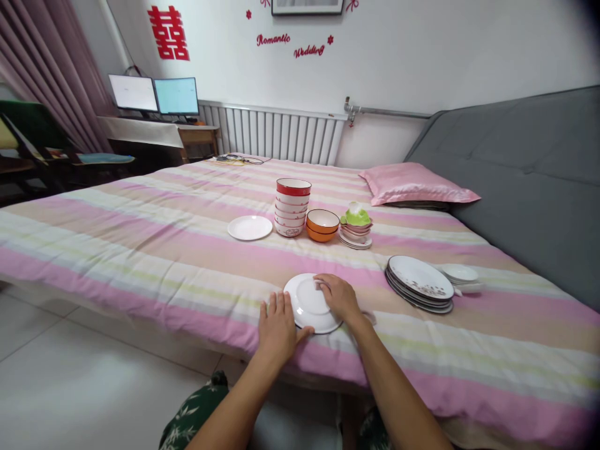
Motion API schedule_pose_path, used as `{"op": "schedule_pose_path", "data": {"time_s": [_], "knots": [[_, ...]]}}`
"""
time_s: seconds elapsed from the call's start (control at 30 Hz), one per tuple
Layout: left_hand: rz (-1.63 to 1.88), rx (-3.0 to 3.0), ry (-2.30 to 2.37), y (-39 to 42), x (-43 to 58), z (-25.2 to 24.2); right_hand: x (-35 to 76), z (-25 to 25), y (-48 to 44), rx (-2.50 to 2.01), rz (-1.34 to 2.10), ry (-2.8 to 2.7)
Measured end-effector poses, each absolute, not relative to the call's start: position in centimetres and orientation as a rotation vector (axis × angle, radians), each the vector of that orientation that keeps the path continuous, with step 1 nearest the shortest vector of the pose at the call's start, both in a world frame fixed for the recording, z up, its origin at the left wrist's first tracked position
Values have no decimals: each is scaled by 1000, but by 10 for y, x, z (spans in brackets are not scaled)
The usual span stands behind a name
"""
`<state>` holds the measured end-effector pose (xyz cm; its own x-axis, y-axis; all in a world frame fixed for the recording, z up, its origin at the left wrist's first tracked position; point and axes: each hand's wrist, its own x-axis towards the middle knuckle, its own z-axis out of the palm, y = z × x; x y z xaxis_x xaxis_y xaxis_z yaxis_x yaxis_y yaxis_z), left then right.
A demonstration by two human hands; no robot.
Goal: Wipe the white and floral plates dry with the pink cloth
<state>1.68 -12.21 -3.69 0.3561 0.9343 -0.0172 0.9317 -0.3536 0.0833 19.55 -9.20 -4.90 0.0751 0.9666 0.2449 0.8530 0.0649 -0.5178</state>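
Observation:
A white plate (304,299) lies bottom up near the front edge of the bed, its foot ring showing. My left hand (278,328) rests at the plate's left side, fingers stretched out and thumb along the near rim. On the plate's upper right, my right hand (341,299) has its fingers bent over a pale pinkish cloth (319,284). Only small parts of that cloth show, at the fingertips and beside the wrist; the palm hides the rest.
Behind the plate stand a tall stack of bowls (290,212), orange bowls (322,236), a stack of small dishes with a green one (357,217), and another white plate (250,228). Rightward are stacked plates (419,278) and small white dishes (460,273). A pink pillow (417,181) lies farther back.

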Motion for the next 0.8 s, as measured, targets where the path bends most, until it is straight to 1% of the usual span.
{"op": "schedule_pose_path", "data": {"time_s": [0.8], "knots": [[15, 2524, 1754, -123, 17, -37, 198, -59, -89, -1771, 265, -1773]]}}
